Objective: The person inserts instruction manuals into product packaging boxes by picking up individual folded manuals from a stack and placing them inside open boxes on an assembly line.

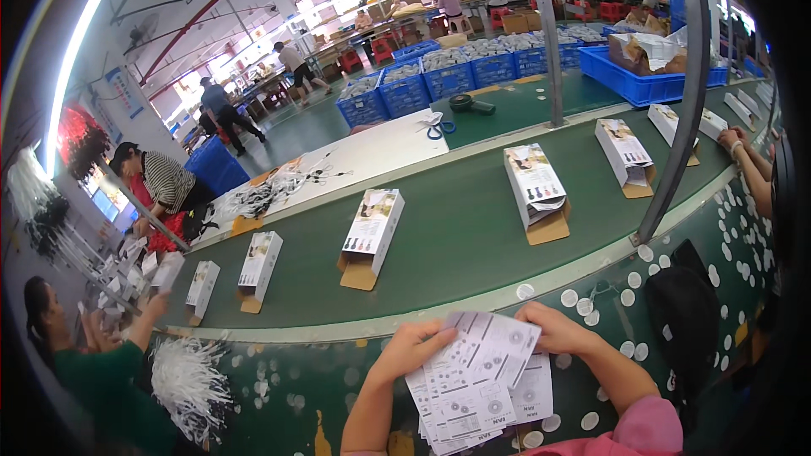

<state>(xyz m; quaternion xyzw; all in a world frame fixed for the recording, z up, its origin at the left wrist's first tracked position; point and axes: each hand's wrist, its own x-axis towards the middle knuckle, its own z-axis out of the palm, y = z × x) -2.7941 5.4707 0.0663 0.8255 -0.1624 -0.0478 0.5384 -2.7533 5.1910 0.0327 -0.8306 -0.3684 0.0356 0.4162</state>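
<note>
A fanned stack of printed white instruction leaflets is in front of me, over the near edge of the green work surface. My left hand grips the stack at its upper left, thumb lying on top. At the upper right corner my right hand is closed on the leaflets, its fingertips partly hidden behind the paper. Beyond my hands, a white carton with its brown end flap open lies on the green conveyor belt. Another open carton, to its right, has folded paper showing at its mouth.
More cartons line the belt both ways. Metal posts rise beside it. Round white stickers dot the near surface, with a black bag at right. Co-workers' hands work at the belt's left and right ends. Blue crates stand beyond.
</note>
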